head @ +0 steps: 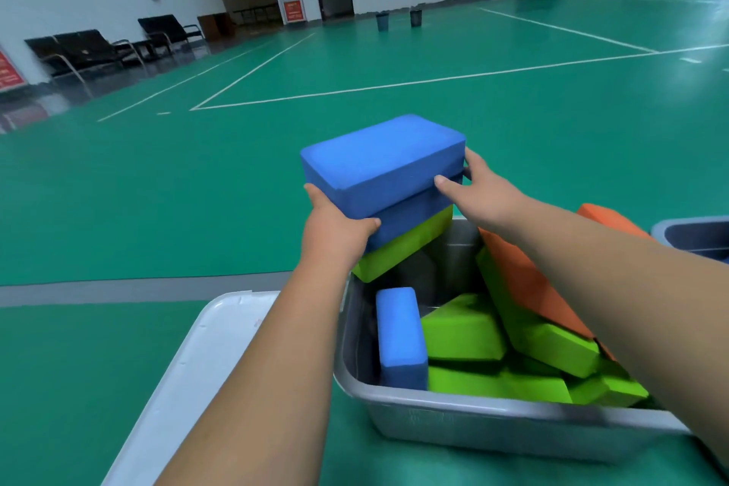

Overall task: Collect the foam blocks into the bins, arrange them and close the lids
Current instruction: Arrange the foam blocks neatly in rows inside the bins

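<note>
Blue and lime-green rectangular foam blocks (382,166), stacked three high, are hovering over the far corner of the grey plastic bin (493,426), left hand (335,229) and right hand (485,193) gripping opposite ends. Collecting is proceeding; lowering is likely calling for a flat gap among the jumbled blocks (461,331).

Blue blocks (378,162) at 12 o'clock: matt foam, fine-grained surface. Green blocks (461,331) and orange block (524,280): same matt foam. Bin (473,406): grey plastic, smooth, dull sheen. Lid (197,359) at 8 o'clock: white plastic, smooth. Floor (513,122): green, smooth, glossy.
</note>
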Demonstrator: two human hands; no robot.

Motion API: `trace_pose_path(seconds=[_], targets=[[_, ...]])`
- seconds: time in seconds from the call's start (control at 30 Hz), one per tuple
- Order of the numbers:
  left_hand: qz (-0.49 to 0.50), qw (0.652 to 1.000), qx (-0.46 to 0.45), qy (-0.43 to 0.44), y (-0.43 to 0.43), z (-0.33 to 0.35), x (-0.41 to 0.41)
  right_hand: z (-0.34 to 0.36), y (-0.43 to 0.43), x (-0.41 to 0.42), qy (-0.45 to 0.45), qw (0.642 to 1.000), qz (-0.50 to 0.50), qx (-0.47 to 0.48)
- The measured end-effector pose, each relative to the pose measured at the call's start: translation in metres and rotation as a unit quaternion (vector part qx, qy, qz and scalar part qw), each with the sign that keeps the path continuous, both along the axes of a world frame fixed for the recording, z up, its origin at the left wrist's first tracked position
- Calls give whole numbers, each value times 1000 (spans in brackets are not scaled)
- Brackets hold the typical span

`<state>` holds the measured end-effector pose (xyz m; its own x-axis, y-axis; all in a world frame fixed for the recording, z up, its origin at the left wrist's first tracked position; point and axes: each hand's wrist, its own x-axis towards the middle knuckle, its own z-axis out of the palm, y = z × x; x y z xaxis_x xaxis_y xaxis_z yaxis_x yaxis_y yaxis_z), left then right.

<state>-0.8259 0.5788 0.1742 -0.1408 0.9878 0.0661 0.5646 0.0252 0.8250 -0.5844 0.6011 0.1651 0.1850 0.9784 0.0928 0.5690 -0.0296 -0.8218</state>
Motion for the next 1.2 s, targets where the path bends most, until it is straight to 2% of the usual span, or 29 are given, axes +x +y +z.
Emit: trace_pose_path(seconds=[0.23, 0.37, 0.43, 0.53, 0.7, 0.87, 1.07, 1.2], targets=[[-18, 1000, 4, 15, 11, -8, -3, -8, 19, 5, -52, 998, 9, 39], [-24, 1000, -2, 8, 17, -19, -7, -14, 29, 3, -62, 998, 1, 19], [-29, 999, -33, -8, 19, -28, -9, -20, 32, 1, -49, 999, -10, 5], [-33, 996, -84, 14, 18, -49, -10, -31, 29, -3, 9, 1000, -14, -17], [-20, 993, -79, 82, 24, -66, -9, -40, 31, -14, 90, 996, -18, -12], [-41, 993, -90, 65, 24, -65, -7, -36, 37, -25, 98, 994, -43, -32], [-26, 994, -87, 68, 22, -66, -5, -25, 40, -32, 63, 996, -19, -53], [6, 994, -97, 57, 21, -65, 8, -27, 36, -29, 79, 994, 1, -70]])
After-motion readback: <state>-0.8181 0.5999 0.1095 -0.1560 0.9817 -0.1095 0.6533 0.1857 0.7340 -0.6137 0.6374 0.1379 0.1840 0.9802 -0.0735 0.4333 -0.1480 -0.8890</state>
